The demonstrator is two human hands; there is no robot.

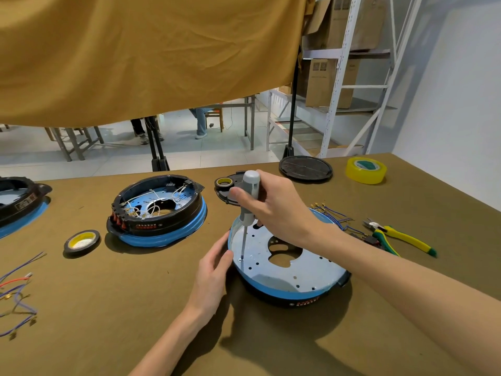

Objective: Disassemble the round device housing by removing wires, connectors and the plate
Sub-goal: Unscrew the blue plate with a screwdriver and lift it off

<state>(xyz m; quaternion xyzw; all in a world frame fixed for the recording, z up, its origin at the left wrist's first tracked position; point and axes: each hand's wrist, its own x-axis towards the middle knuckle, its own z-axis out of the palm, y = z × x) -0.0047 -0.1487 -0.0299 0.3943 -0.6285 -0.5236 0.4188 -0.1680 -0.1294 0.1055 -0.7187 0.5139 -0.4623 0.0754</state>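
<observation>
Unscrewing: the plate [287,270] looked to be the step in hand, its wires already out.
Left hand [214,270]: fingers straight against the near-left rim of the round housing [284,291], steadying it.
Right hand [271,207]: wrapped round the grey-handled screwdriver [248,210], held nearly upright, tip on a screw [240,259] near the plate's left edge.
Where the housing sat: on the brown-covered table [135,321], just before the person.
Next move, as I judged: turn the driver with downward pressure, the left hand bracing so the housing does not spin.
Loose wire bundles: two, one at the near left [19,294], one just behind the right forearm [336,215].
Cutters: one green-and-yellow pair [398,236] to the right.
Other housings: two further left, one wired [160,210], one cut by the edge [19,202].
Tape rolls: three, two black [82,240] [224,182], one yellow [366,170] far right.
Black round cover: one [305,168] at the far edge.
</observation>
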